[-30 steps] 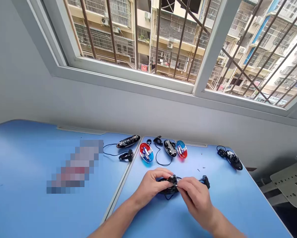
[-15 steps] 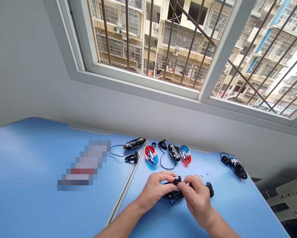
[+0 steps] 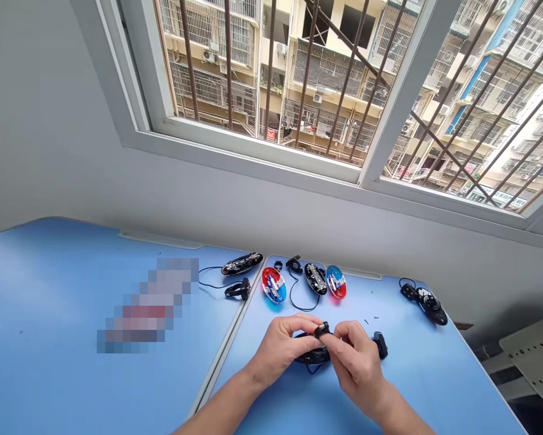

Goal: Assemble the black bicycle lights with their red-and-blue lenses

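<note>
We hold a small black oval plastic device (image 3: 314, 353) over the blue tabletop (image 3: 412, 374).
Our left hand (image 3: 283, 347) grips its body; our right hand (image 3: 355, 359) pinches the black clip (image 3: 321, 330) on top.

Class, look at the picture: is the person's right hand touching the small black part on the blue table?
Touching. The head view shows the right hand pinching the black part with its fingers, no gap between them.

Small black device (image 3: 315, 345), flat on blue desk (image 3: 412, 374), partly covered
</note>
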{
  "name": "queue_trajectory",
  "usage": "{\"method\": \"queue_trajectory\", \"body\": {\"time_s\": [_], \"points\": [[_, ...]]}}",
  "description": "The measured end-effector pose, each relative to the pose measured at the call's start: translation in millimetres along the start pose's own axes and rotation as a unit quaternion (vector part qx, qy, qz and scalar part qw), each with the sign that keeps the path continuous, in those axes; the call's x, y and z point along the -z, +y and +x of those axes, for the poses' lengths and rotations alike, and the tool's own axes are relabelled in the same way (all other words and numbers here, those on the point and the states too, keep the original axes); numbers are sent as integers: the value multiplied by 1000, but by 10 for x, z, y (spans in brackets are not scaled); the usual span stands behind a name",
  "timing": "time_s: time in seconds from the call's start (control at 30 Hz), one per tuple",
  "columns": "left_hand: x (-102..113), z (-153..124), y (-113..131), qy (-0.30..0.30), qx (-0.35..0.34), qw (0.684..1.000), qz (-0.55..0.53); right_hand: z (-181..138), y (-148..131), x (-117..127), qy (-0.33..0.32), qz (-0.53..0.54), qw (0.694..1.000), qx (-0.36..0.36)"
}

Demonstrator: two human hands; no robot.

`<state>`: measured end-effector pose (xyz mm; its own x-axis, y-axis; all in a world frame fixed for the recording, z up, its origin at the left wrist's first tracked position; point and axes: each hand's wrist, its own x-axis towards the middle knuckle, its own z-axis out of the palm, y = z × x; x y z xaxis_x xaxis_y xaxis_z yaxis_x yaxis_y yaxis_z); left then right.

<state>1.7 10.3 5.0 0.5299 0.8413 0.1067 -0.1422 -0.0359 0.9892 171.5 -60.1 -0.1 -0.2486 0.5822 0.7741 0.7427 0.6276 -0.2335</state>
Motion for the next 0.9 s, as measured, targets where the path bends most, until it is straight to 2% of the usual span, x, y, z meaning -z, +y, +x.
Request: {"method": "queue_trajectory", "body": {"time_s": [0.17, 0.43, 0.57, 0.67, 0.77, 0.9], "points": [[-6, 0, -3, 2, -9, 1000, -15, -2, 32, -2, 4, 51, 999, -13], [-4, 9, 5, -8, -19, 1000, -20, 33, -16, 44, 7, 49, 999, -2], [7, 14, 12, -11, -21, 1000, -16, 129, -23, 153, 34, 93, 994, -55], [6, 19, 0, -22, -26, 999, -10, 214, 15, 186, -1, 94, 991, -91], [10, 22, 3, -33, -30, 999, -5, 262, 52, 162, -50, 120, 988, -88], [62, 30, 54, -59, -11, 998, 28, 259, 75, 138, -49, 139, 982, -120]]}}
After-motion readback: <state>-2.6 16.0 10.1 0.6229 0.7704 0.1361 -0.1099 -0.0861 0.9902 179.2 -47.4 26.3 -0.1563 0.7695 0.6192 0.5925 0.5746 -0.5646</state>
